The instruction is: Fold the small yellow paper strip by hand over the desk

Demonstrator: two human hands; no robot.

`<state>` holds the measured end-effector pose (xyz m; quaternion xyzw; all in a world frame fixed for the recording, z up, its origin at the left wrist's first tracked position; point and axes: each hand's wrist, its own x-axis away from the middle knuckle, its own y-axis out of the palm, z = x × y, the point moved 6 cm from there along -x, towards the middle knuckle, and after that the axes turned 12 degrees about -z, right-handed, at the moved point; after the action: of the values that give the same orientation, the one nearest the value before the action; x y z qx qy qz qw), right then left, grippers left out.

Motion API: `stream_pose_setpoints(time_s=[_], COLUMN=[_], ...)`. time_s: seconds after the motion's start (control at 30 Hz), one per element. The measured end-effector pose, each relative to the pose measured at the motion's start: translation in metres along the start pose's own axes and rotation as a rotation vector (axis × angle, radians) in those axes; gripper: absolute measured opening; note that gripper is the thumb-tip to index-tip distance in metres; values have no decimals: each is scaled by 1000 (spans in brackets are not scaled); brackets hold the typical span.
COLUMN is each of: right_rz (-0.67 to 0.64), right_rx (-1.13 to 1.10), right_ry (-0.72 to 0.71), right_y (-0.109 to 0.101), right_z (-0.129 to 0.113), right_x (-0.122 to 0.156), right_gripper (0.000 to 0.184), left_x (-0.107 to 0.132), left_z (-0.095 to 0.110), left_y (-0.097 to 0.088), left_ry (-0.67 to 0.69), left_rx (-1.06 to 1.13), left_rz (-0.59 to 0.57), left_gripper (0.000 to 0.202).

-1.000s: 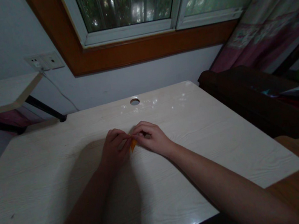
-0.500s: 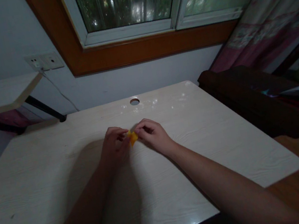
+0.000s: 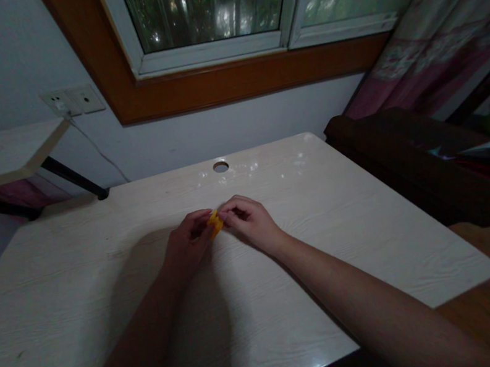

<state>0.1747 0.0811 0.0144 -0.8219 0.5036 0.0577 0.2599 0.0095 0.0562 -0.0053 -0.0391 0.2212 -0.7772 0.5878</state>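
Yellow piece (image 3: 215, 223) between hands, mid-table (image 3: 330, 244). Left hand (image 3: 187, 236) pinching one side, right hand (image 3: 251, 219) fingertips clamped on other. Risk: uneven pull could crease or tear it; loose pinch, slip.

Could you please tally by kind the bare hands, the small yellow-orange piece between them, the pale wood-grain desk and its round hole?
Bare hands: 2 (left hand, right hand)
Small yellow-orange piece: 1
Pale wood-grain desk: 1
Round hole: 1
Total: 5
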Motion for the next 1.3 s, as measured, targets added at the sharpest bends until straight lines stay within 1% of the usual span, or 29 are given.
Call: stream_pose_setpoints(time_s=[0.13, 0.37, 0.47, 0.53, 0.63, 0.7, 0.83, 0.93, 1.17, 1.3], right_rz=[9, 20, 25, 24, 12, -7, -68, -97, -89, -70], right_rx=[53, 102, 91, 84, 87, 85, 83, 135, 189, 184], right_ry=[-4, 9, 23, 28, 15, -13, -75, -62, -23, -6], right_y=[-1, -2, -2, -2, -1, 1, 6, 7, 5, 6], right_z=[0, 1, 3, 4, 3, 2, 0, 0, 0, 1], right_x=[0, 0, 0, 0, 0, 0, -1, -1, 0, 0], right_gripper=[13, 14, 13, 12, 9, 7, 9, 6, 6, 7], left_x=[-1, -3, -3, -4, -4, -4, -4, -4, -4, -4], left_z=[-6, -5, -6, -7, -7, -6, -3, -1, 3, 5], left_y=[4, 5, 3, 0, -5, -7, -6, -6, -4, -4], left_ry=[-12, -84, -94, -85, -73, -59, -31, -18, -15, -33], left_rx=[91, 88, 97, 90, -10, -99, -209, -250, -176, -202], left_rz=[-60, -102, -77, -33, 39, 62, 39, 24, -14, 1], left_gripper=[41, 29, 29, 30, 28, 26, 23, 22, 26, 23])
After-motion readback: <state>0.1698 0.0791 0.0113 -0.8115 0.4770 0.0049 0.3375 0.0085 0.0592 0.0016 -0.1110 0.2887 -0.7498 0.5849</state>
